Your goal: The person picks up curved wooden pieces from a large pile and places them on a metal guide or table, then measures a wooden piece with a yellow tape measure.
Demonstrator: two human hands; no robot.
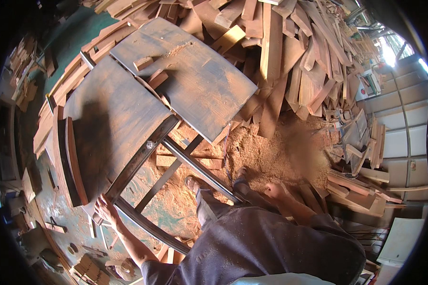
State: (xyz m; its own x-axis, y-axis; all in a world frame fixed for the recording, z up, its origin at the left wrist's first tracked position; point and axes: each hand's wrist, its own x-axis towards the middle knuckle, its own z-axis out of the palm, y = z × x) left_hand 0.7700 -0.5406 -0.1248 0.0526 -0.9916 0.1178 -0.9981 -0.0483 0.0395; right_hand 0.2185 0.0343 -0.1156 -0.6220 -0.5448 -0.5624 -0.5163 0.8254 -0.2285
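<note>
My left hand (105, 209) rests at the near corner of a dusty metal saw table (123, 109), its fingers laid out over the edge where a steel rail (142, 156) ends. Beside it, a long curved wooden piece (76, 161) and a dark strip stand along the table's left side. My right hand (276, 191) hangs at my right, over the sawdust, with its fingers curled in; nothing sticks out of it. Small wood offcuts (158, 79) lie by the gap between the table's two plates. Sawdust covers parts of the far plate (204, 80).
A large heap of wood offcuts (271, 47) rises beyond the table and to the right. Open steel rails (199, 166) run between the table and me. Sawdust (266, 152) lies thick around my feet. More boards (356, 185) are stacked at right, near a panelled wall (409, 142).
</note>
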